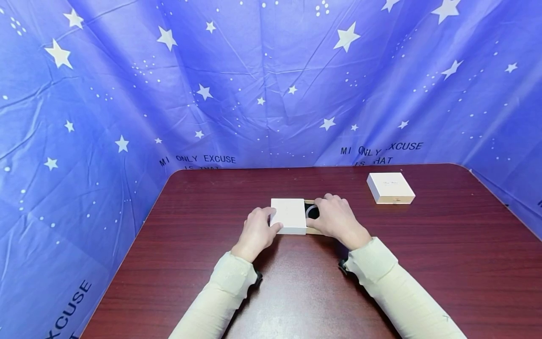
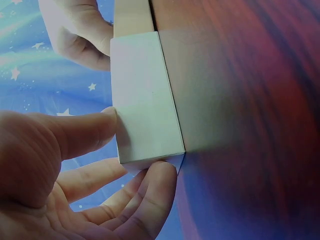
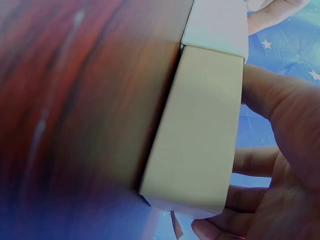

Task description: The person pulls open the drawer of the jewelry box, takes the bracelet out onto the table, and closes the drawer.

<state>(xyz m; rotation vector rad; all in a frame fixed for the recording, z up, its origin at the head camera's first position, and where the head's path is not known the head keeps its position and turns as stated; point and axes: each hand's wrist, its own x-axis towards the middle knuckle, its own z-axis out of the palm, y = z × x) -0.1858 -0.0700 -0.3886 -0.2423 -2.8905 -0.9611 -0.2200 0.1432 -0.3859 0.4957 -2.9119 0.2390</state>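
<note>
A white sliding box [image 1: 288, 216] lies on the table, its cream drawer [image 3: 192, 130] pulled partly out to the right. Inside the drawer, on a black lining, shows part of a pale curved band [image 1: 311, 210]. My left hand [image 1: 258, 230] holds the left end of the white sleeve, thumb at the near edge and fingers at the end face. Over the drawer, my right hand [image 1: 338, 219] grips it, its thumb reaching over the near wall. The right fingertips are partly hidden behind the drawer. A small ribbon tab [image 3: 176, 226] hangs at the drawer's end.
A second box [image 1: 391, 187], closed and white with a cream front, stands at the back right of the dark red wooden table [image 1: 203, 292]. Behind and around the table hangs a blue curtain [image 1: 262, 70] with white stars.
</note>
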